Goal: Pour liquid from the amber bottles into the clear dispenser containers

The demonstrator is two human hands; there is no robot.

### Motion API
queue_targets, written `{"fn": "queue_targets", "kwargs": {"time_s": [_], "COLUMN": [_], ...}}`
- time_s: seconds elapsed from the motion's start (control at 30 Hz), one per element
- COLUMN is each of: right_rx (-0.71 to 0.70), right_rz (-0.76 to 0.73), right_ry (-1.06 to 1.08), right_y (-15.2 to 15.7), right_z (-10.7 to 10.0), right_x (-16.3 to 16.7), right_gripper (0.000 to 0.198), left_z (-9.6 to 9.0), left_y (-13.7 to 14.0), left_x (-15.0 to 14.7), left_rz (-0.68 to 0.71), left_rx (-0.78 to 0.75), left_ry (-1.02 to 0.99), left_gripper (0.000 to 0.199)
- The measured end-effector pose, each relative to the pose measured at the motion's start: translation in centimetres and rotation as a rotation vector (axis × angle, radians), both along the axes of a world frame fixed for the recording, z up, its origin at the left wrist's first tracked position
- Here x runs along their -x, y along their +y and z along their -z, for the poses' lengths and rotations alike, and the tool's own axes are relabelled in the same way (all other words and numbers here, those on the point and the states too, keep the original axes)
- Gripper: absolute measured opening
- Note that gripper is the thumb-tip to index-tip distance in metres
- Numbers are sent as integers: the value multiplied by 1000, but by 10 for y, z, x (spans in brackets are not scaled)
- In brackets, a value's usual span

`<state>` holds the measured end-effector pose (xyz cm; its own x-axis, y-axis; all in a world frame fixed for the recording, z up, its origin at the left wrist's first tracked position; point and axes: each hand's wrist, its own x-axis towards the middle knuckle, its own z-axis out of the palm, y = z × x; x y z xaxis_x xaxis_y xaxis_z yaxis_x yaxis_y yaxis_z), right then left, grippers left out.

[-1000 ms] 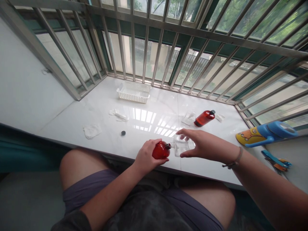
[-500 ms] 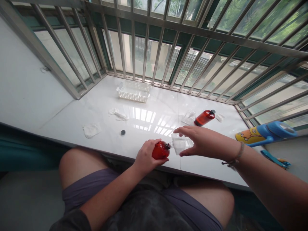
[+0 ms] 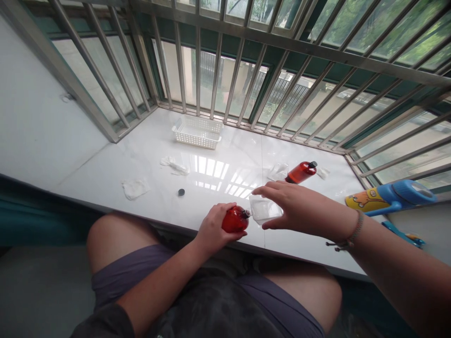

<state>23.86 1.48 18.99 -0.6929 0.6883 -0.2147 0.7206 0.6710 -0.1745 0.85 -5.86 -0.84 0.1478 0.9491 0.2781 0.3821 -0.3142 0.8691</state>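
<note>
My left hand (image 3: 215,227) is wrapped round a red bottle (image 3: 235,219) whose dark, uncapped neck points right. In front of that neck is the narrow mouth of a clear bottle (image 3: 266,210). My right hand (image 3: 287,204) curves around the clear bottle, fingers along its far side and thumb along the near side. The two mouths meet or nearly meet; I cannot tell if they touch. A small black cap (image 3: 181,192) lies on the white counter (image 3: 218,185) to the left of my hands.
Beyond my right hand are another red bottle (image 3: 301,172) with a black cap and a clear container (image 3: 277,171). A white basket (image 3: 196,133) sits near the window bars. Crumpled tissues (image 3: 135,188) lie left. A blue-and-yellow water bottle (image 3: 391,196) is at right.
Both hands keep their holds on the two bottles, which stay mouth to mouth. The camera view has shifted slightly; the clear bottle sits a touch further left.
</note>
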Motion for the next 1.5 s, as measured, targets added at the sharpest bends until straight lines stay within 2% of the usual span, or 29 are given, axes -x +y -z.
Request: {"fn": "queue_targets", "kwargs": {"time_s": [0.5, 0.67, 0.8, 0.97, 1.1, 1.27, 1.37, 1.5], "right_rx": [-133, -143, -122, -81, -20, 81, 22, -20], "right_rz": [-114, -108, -67, 77, 264, 491, 632, 806], "right_ry": [-4, 40, 121, 307, 449, 672, 774, 826], "right_y": [-9, -11, -13, -25, -41, -53, -53, -49], "right_z": [1, 2, 12, 44, 76, 120, 150, 186], "right_x": [0, 0, -9, -25, -35, -50, -64, -82], "right_gripper": [74, 75, 71, 63, 68, 77, 68, 69], "left_z": [0, 0, -1, -3, -6, -10, -11, -10], "left_y": [1, 1, 2, 4, 7, 21, 36, 55], "left_x": [3, 3, 4, 5, 4, 3, -1, -7], "left_rz": [25, 15, 11, 9, 14, -41, -70, -93], "left_rx": [20, 26, 33, 33, 55, 117, 131, 122], "left_ry": [-23, -29, -40, -55, -69, -118, -137, -121], "left_gripper": [86, 86, 86, 84, 82, 82, 82, 81]}}
